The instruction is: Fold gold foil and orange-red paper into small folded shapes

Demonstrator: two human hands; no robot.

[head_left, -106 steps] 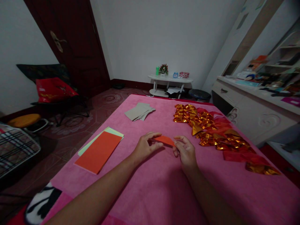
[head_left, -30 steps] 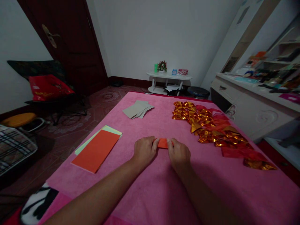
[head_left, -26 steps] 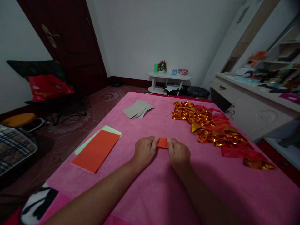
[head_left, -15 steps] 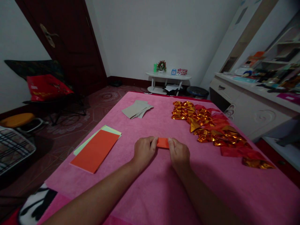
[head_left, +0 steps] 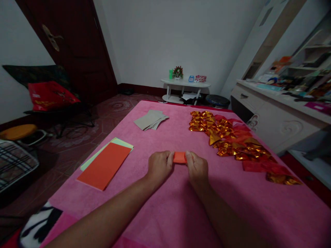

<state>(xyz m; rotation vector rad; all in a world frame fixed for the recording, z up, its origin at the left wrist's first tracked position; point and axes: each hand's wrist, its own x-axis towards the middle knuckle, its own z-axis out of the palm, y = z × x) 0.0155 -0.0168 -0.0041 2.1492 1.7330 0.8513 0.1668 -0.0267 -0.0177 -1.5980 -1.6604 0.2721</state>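
Note:
A small folded piece of orange paper is stretched between my two hands, just above the pink cloth. My left hand pinches its left end, thumb on top and fingers curled under. At the right end, my right hand grips it the same way. The fingers hide both ends of the paper. To the left lies a stack of flat orange sheets over pale green sheets. Farther back is a fanned pile of grey paper.
Several shiny gold and red folded pieces lie in rows along the right side. A white side table stands by the far wall, a cluttered dresser at right. A red bag rests on a chair at left.
Both hands keep their hold on the folded orange paper. Its surface now looks slightly creased and bowed where it was flatter before. The view has shifted a little.

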